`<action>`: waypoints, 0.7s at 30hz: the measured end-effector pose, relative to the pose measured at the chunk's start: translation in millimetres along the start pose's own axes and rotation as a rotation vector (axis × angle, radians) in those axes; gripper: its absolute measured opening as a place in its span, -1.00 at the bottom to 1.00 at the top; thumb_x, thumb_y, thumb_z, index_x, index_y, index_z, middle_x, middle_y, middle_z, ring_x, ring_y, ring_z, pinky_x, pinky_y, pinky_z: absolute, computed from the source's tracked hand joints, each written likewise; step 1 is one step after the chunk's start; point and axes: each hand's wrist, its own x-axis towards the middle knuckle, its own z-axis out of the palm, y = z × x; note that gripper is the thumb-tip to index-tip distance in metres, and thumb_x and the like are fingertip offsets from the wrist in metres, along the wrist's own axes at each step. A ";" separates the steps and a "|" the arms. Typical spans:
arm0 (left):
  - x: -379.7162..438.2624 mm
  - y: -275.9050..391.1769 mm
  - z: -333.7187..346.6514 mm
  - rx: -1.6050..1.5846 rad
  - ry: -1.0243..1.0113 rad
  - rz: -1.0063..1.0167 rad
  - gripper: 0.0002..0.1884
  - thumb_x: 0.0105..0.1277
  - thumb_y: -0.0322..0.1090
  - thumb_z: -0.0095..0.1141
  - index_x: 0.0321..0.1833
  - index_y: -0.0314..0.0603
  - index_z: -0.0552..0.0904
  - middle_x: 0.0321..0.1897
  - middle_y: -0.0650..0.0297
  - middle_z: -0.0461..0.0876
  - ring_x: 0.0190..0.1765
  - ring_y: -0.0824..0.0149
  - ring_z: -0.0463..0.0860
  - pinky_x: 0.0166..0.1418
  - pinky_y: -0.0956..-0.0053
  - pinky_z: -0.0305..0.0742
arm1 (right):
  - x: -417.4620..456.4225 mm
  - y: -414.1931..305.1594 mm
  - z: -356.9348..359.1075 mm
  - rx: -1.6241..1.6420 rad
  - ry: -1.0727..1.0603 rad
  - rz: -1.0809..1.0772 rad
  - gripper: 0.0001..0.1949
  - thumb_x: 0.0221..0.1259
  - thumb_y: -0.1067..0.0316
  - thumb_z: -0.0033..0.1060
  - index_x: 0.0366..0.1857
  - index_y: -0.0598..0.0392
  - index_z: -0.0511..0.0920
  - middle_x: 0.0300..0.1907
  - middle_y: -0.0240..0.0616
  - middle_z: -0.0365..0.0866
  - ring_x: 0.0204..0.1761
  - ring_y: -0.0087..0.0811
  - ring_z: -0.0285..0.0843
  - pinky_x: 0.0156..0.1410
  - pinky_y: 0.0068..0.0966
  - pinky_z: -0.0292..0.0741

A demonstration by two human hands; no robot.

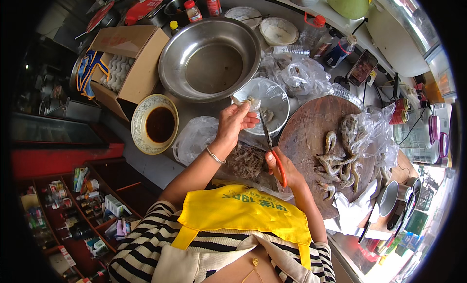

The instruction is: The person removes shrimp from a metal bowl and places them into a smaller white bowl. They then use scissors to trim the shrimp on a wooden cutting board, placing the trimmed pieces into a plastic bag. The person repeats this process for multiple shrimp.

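Observation:
Between its thumb and fingers my left hand (235,119) holds a raw shrimp (251,102), above the near rim of a white bowl lined with clear plastic (279,104). Inside that bowl lies another shrimp piece (268,114). My right hand (286,168) grips orange-handled scissors (279,166); their blades point up toward the shrimp, and I cannot tell whether they touch it. Below the bowl, a heap of shrimp trimmings (248,162) rests on clear plastic. To the right, several whole shrimp (337,166) lie on a round wooden chopping board (299,144), beside a plastic bag of shrimp (355,129).
A large steel basin (168,69) stands behind the bowl. Left of it are a patterned bowl of dark sauce (160,124) and a cardboard box (140,69). A tied plastic bag (303,75), bottles (340,51) and a propped phone (362,67) line the back right. A knife (369,221) lies at the right.

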 end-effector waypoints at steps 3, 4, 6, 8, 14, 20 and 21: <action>-1.7 -2.6 1.1 0.020 0.000 0.011 -0.73 0.36 -0.15 0.10 -0.14 -0.25 0.56 -0.34 0.16 0.66 -0.36 0.31 0.70 -0.29 0.53 0.57 | -2.7 2.1 0.6 -0.096 0.045 -0.070 -0.18 0.07 -0.60 -0.39 -0.27 0.17 0.33 -0.57 -0.16 0.41 -0.50 -0.23 0.50 -0.36 -0.34 0.41; -2.6 -3.1 1.6 0.042 -0.018 0.018 -0.73 0.36 -0.16 0.10 -0.14 -0.25 0.56 -0.34 0.16 0.66 -0.36 0.31 0.70 -0.30 0.53 0.58 | -4.5 -4.2 -1.9 -0.127 0.048 -0.076 -0.19 0.08 -0.60 -0.40 -0.28 0.17 0.32 -0.59 -0.13 0.40 -0.49 -0.17 0.50 -0.36 -0.31 0.40; -5.2 -3.7 2.1 0.087 -0.054 0.030 -0.74 0.35 -0.18 0.10 -0.14 -0.26 0.55 -0.35 0.17 0.66 -0.38 0.32 0.69 -0.31 0.54 0.58 | -6.6 -11.9 -6.1 -0.162 0.052 -0.080 -0.19 0.09 -0.59 -0.42 -0.29 0.18 0.30 -0.60 -0.08 0.38 -0.48 -0.06 0.49 -0.34 -0.24 0.39; -6.0 -6.7 1.3 0.100 -0.121 0.015 -0.75 0.35 -0.20 0.11 -0.14 -0.27 0.55 -0.36 0.18 0.66 -0.38 0.32 0.69 -0.32 0.54 0.58 | -6.9 -15.3 -9.1 -0.172 0.054 -0.076 -0.19 0.10 -0.58 -0.44 -0.30 0.18 0.30 -0.61 -0.02 0.37 -0.46 0.06 0.48 -0.32 -0.18 0.37; -1.8 -11.4 -1.5 0.164 -0.194 -0.006 -0.76 0.36 -0.23 0.08 -0.14 -0.31 0.53 -0.40 0.18 0.63 -0.41 0.32 0.68 -0.36 0.55 0.58 | -2.9 -12.1 -11.6 -0.215 0.071 -0.116 -0.19 0.13 -0.56 -0.46 -0.32 0.22 0.31 -0.60 0.06 0.38 -0.42 0.19 0.44 -0.31 -0.16 0.36; 7.4 -13.5 -5.9 0.215 -0.193 -0.097 -0.77 0.37 -0.24 0.07 -0.17 -0.31 0.52 -0.44 0.19 0.60 -0.45 0.31 0.68 -0.39 0.55 0.58 | 4.1 -4.1 -12.2 -0.218 0.119 -0.132 -0.20 0.14 -0.53 -0.34 -0.51 0.24 0.37 -0.63 0.01 0.38 -0.47 0.11 0.46 -0.33 -0.16 0.35; 8.5 -13.5 -6.9 0.214 -0.184 -0.106 -0.77 0.37 -0.24 0.07 -0.18 -0.30 0.52 -0.45 0.20 0.60 -0.45 0.31 0.68 -0.40 0.55 0.58 | 5.6 -6.3 -13.5 -0.192 0.087 -0.102 -0.23 0.15 -0.50 -0.28 -0.48 0.25 0.39 -0.64 -0.01 0.41 -0.46 0.04 0.51 -0.33 -0.19 0.38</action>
